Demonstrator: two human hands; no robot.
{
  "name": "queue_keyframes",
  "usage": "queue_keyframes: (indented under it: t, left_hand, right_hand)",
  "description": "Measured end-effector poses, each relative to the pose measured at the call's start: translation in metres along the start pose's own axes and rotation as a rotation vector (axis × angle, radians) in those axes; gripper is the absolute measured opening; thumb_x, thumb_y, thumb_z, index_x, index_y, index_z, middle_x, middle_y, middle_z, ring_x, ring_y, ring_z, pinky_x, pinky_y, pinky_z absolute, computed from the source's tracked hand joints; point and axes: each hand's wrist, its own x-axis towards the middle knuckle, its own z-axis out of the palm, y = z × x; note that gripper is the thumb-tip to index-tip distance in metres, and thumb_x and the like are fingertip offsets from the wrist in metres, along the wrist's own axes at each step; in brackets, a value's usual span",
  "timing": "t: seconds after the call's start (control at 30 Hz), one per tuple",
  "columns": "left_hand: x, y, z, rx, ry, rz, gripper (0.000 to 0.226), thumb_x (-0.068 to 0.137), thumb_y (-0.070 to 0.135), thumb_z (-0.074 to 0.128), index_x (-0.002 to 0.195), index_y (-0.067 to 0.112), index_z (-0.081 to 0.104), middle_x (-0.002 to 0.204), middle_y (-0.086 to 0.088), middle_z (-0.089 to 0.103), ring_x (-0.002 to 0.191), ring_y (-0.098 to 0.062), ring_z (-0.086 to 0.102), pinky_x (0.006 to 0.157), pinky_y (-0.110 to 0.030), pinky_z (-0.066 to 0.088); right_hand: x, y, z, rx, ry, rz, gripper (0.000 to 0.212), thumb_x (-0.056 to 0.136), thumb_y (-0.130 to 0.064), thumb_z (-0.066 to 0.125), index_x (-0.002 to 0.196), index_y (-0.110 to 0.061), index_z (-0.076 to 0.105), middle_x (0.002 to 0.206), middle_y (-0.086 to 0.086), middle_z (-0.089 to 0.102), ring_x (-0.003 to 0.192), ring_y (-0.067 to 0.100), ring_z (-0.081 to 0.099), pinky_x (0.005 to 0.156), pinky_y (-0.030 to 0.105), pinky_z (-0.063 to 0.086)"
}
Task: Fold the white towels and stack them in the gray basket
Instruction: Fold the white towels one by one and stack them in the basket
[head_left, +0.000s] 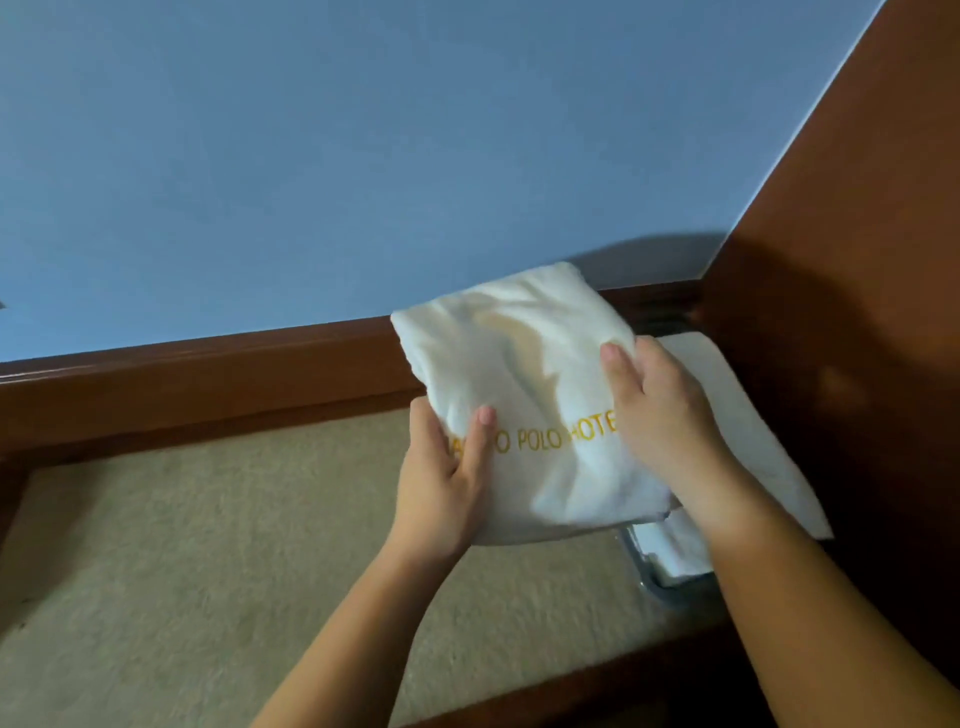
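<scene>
White terry cloth fills both hands: the left hand (447, 483) grips the folded towel (524, 384) at its 8 o'clock edge, the right hand (660, 410) clasps its 3 o'clock edge. Yellow lettering crosses the towel. At 4 o'clock beneath it, the gray basket (655, 574) holds another folded towel (753, 431). Beige carpet (208, 545) lies at 7 o'clock, a blue wall (311, 156) at 12.

folded white towel (524, 395) – gold lettering, over gray basket (655, 571)
</scene>
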Motion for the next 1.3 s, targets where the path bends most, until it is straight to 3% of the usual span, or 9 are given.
queue_keyframes:
  t: [0.13,0.27,0.33,0.43,0.53,0.8,0.97,1.13,1.3]
  left_hand:
    - [0.002,0.029,0.088,-0.078,-0.105,0.052,0.023,0.100,0.043,0.062,0.100,0.028,0.045,0.069,0.023,0.053,0.063,0.000,0.055,0.061,-0.016,0.043]
    - [-0.001,0.018,0.171,-0.099,-0.202,-0.036,0.020,0.102,0.042,0.061,0.109,0.029,0.048,0.085,0.013,0.059,0.077,0.000,0.062,0.074,-0.023,0.047]
    - [-0.009,-0.002,0.200,-0.043,-0.318,-0.198,0.033,0.103,0.048,0.057,0.126,0.029,0.046,0.110,0.007,0.065,0.099,-0.011,0.066,0.088,-0.033,0.050]
    - [-0.035,-0.028,0.221,0.113,-0.533,-0.440,0.056,0.103,0.045,0.056,0.148,0.027,0.027,0.126,0.001,0.059,0.104,-0.019,0.064,0.088,-0.038,0.056]
    - [-0.057,-0.040,0.227,0.203,-0.511,-0.479,0.041,0.103,0.041,0.060,0.124,0.016,0.035,0.106,-0.001,0.061,0.086,-0.011,0.060,0.082,-0.037,0.053]
    - [-0.063,-0.032,0.240,0.226,-0.467,-0.467,0.046,0.101,0.048,0.061,0.112,0.012,0.035,0.116,-0.011,0.062,0.104,-0.029,0.064,0.089,-0.043,0.054]
    - [-0.058,-0.037,0.235,0.433,-0.511,-0.431,0.057,0.094,0.055,0.067,0.122,0.018,0.033,0.109,0.000,0.063,0.094,-0.021,0.067,0.082,-0.045,0.062]
    - [-0.004,-0.026,0.218,0.777,-0.249,0.015,0.112,0.080,0.079,0.064,0.162,0.030,0.007,0.154,-0.008,0.030,0.143,-0.030,0.030,0.116,-0.045,0.036]
    - [0.086,-0.031,0.235,1.109,-0.571,0.178,0.142,0.060,0.103,0.052,0.165,0.030,-0.011,0.173,-0.007,-0.017,0.160,-0.028,-0.015,0.129,-0.053,0.005]
  right_hand:
    - [0.036,0.051,-0.074,-0.073,0.081,-0.016,0.035,0.108,-0.042,0.047,0.082,-0.018,0.043,0.086,0.010,0.056,0.082,0.028,0.051,0.066,0.033,0.022]
    - [0.063,0.129,-0.099,-0.124,0.026,0.113,0.034,0.108,-0.043,0.045,0.092,-0.014,0.051,0.094,0.012,0.060,0.097,0.036,0.062,0.071,0.035,0.032]
    - [0.064,0.175,-0.093,-0.150,-0.107,0.295,0.039,0.107,-0.047,0.043,0.119,-0.012,0.055,0.121,0.017,0.064,0.115,0.038,0.060,0.086,0.039,0.042]
    - [0.043,0.234,-0.074,-0.185,-0.340,0.519,0.065,0.106,-0.052,0.040,0.163,-0.029,0.020,0.154,0.019,0.044,0.135,0.040,0.050,0.109,0.045,0.042]
    - [0.024,0.264,-0.063,-0.207,-0.291,0.527,0.063,0.105,-0.055,0.035,0.162,-0.042,0.013,0.147,0.022,0.045,0.125,0.043,0.054,0.105,0.049,0.045]
    - [0.033,0.255,-0.071,-0.448,-0.017,0.204,0.052,0.107,-0.042,0.041,0.158,-0.032,0.037,0.114,0.027,0.052,0.104,0.049,0.054,0.091,0.051,0.045]
    - [0.038,0.256,-0.069,-0.498,-0.225,0.356,0.051,0.109,-0.040,0.033,0.157,-0.023,0.030,0.131,0.024,0.048,0.116,0.040,0.051,0.093,0.048,0.045]
    - [0.071,0.217,-0.056,-0.530,-0.168,0.126,0.072,0.097,-0.027,0.052,0.162,-0.022,0.021,0.161,0.019,0.027,0.148,0.037,0.028,0.110,0.049,0.039]
    - [0.114,0.225,-0.015,-0.565,-0.438,-0.050,0.073,0.105,-0.060,0.033,0.166,-0.035,0.002,0.173,0.011,-0.010,0.159,0.029,-0.011,0.128,0.045,0.002]
